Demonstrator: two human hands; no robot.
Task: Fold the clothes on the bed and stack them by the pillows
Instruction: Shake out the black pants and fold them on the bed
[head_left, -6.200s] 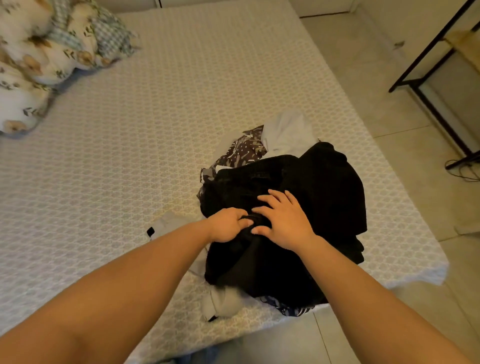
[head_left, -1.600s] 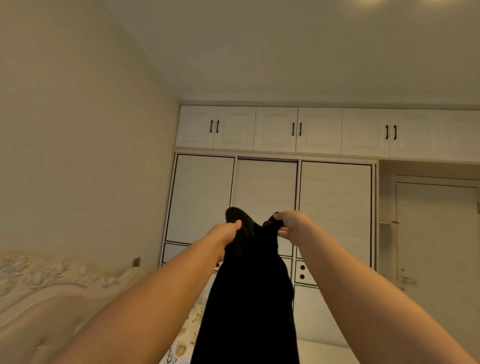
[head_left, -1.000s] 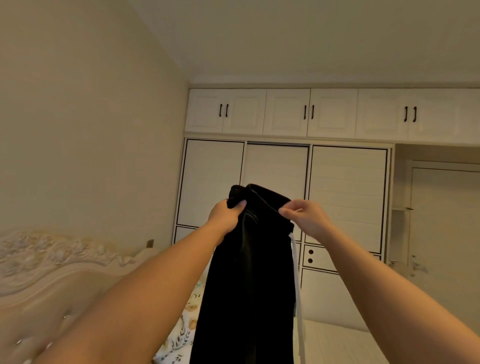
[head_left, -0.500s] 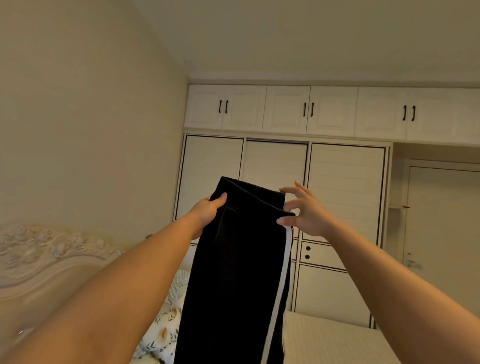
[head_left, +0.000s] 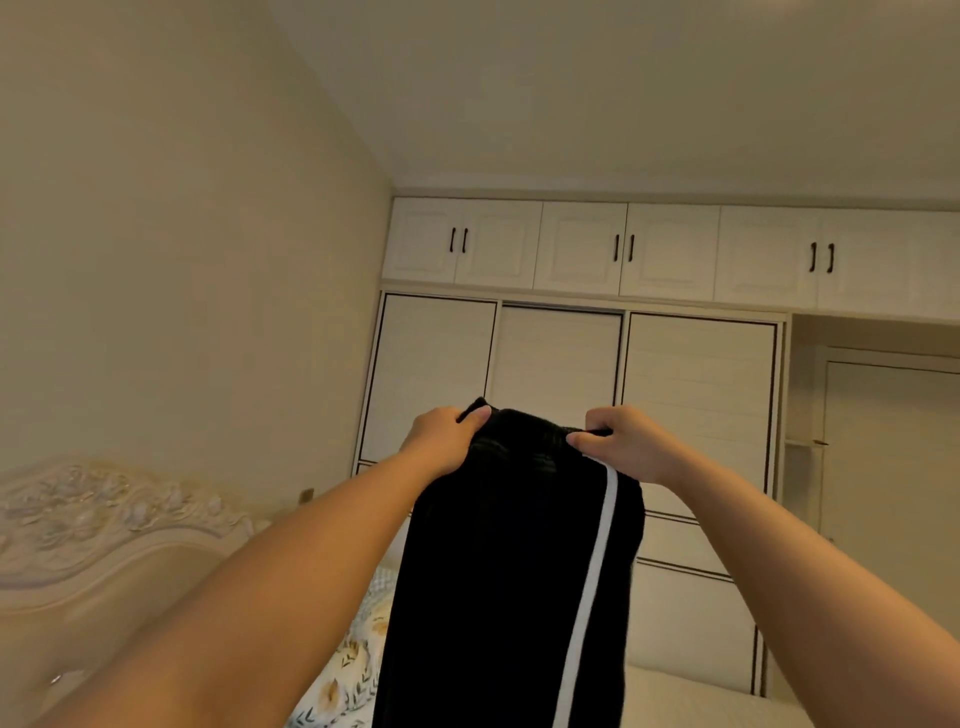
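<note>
- A pair of black trousers (head_left: 498, 587) hangs in the air in front of the person, held up by the waistband at about chest height, the legs dropping straight down out of the bottom of the view.
- A white stripe (head_left: 589, 587) runs down the right side of the trousers from just under the waistband to the lower edge of the picture.
- The left hand (head_left: 447, 439) grips the left end of the waistband, thumb on top and fingers curled round the cloth.
- The right hand (head_left: 626, 441) pinches the right end of the waistband, fingers curled, thumb pressed against the fabric.
- Both bare forearms reach forward and upward from the lower corners, the hands apart with the bunched waistband between them.
- Below and behind the trousers lies the bed (head_left: 691, 699), its pale cover showing at the lower right.
- A flowered pillow (head_left: 345, 670) shows at the lower left of the trousers, near a cream carved headboard (head_left: 104, 525) that stands against the left wall.
- Behind everything stands a white wardrobe (head_left: 696, 395) with sliding doors, upper cupboards with dark handles and small drawers below.
- A plain door (head_left: 888, 457) is at the far right.
</note>
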